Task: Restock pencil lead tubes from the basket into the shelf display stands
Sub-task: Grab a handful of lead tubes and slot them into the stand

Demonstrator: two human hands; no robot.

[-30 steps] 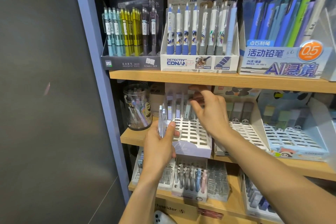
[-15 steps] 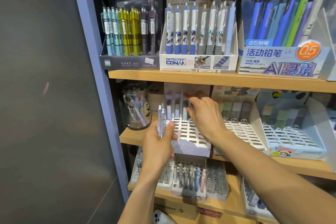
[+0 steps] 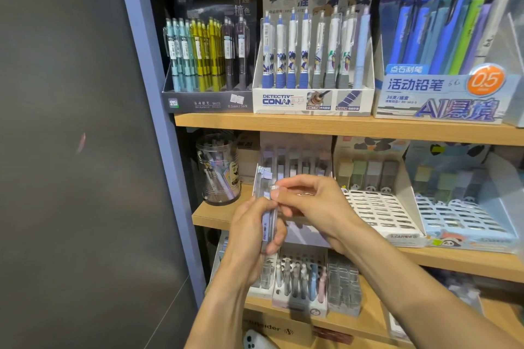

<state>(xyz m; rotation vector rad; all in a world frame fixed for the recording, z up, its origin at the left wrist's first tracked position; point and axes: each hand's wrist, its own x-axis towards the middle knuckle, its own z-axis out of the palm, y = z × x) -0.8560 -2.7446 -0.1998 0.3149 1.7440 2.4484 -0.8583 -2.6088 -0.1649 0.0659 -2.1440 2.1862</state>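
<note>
The left hand (image 3: pixel 252 231) grips a bundle of lead tubes (image 3: pixel 266 207) upright, while the right hand (image 3: pixel 309 201) apparently pinches one tube's top.

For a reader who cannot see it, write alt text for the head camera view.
A left hand grips a bundle of clear plastic lead tubes while the right hand pinches one tube's top, before a white slotted display stand on a wooden shelf.

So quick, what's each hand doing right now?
Left hand: holding a bunch of lead tubes.
Right hand: pinching the top of one tube in that bunch.
</note>
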